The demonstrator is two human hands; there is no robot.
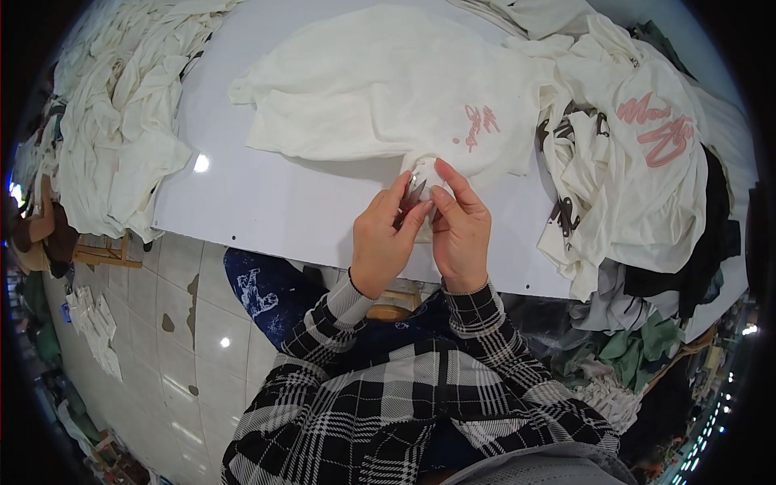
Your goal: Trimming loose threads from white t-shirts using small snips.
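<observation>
A white garment (356,89) with pink lettering lies spread on the white table, its near edge gathered up between my hands. My left hand (383,241) is closed on small thread snips (415,194), whose pointed metal blades rest against the raised cloth. My right hand (461,230) pinches the same bunched fabric, thumb and forefinger pressed on it just right of the blades. My fingers cover most of the snips' body.
A heap of white garments (121,121) covers the table's left end. To the right lie more white garments (647,162) with pink lettering, among dark and green cloth (643,347). The table's near edge (323,260) runs below my wrists. A wooden stool (109,252) stands at left.
</observation>
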